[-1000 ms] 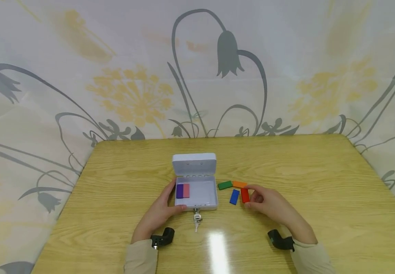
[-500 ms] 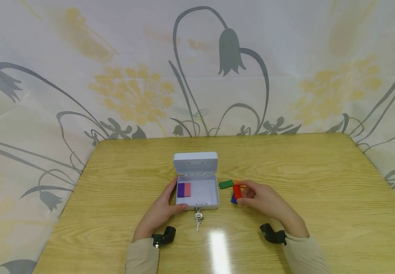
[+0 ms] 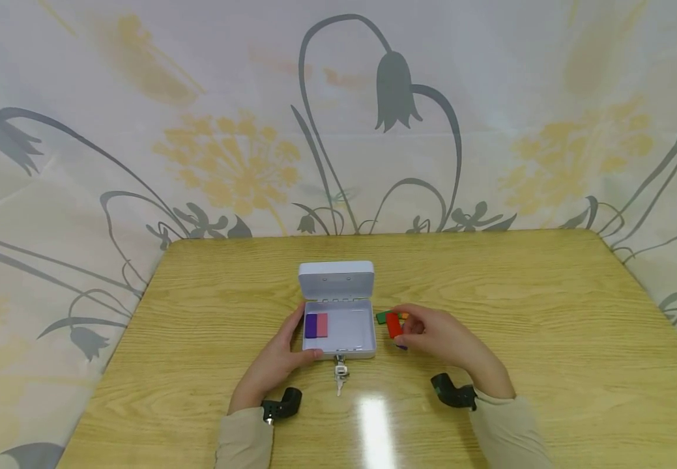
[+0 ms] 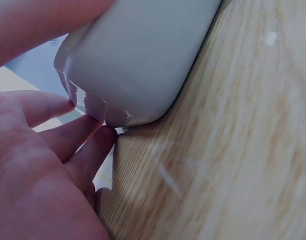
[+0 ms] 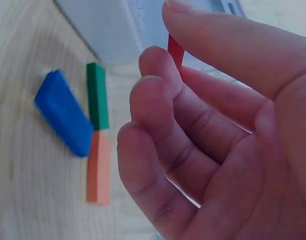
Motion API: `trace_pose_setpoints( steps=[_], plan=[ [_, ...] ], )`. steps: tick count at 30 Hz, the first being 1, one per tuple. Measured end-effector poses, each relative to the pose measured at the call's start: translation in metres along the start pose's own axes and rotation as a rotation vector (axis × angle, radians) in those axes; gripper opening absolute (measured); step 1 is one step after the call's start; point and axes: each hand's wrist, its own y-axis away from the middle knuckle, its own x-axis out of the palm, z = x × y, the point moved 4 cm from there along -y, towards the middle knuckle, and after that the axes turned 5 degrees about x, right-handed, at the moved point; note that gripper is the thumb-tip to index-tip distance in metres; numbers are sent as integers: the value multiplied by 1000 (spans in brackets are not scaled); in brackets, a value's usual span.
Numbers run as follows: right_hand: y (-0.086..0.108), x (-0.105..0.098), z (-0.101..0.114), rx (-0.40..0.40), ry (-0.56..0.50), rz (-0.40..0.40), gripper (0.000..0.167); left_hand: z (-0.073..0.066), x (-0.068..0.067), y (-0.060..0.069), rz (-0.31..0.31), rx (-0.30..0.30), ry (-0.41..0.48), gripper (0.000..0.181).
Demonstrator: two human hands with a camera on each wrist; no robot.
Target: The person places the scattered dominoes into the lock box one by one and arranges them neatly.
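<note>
A white cash box stands on the table with its lid raised. My left hand holds it at the left, thumb at the front edge and fingers along the side. Inside, against the left wall, lie a purple block and a pink block side by side. Just right of the box, my right hand pinches a red block between thumb and fingers, raised off the table. Below it in the right wrist view lie a blue block, a green block and an orange block.
Keys hang from the lock at the front of the box. The wooden table reaches back to a flower-patterned cloth. Light glares off the tabletop in front of the box.
My right hand has lifted the red block and carried it left toward the box, over the blue block. The left hand stays at the box.
</note>
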Motion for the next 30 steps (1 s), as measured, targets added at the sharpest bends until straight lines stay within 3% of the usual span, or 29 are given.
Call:
trace_pose_setpoints(
  steps=[7, 21, 30],
  plan=[
    [-9, 1, 16, -27, 6, -14, 47, -1, -1, 0, -5, -18, -9, 95],
    [-22, 9, 28, -14, -117, -37, 44, -1, 2, 1, 1, -11, 10, 96],
    [-30, 19, 36, -24, -87, -62, 43, 0, 1, 0, -14, -8, 11, 94]
  ],
)
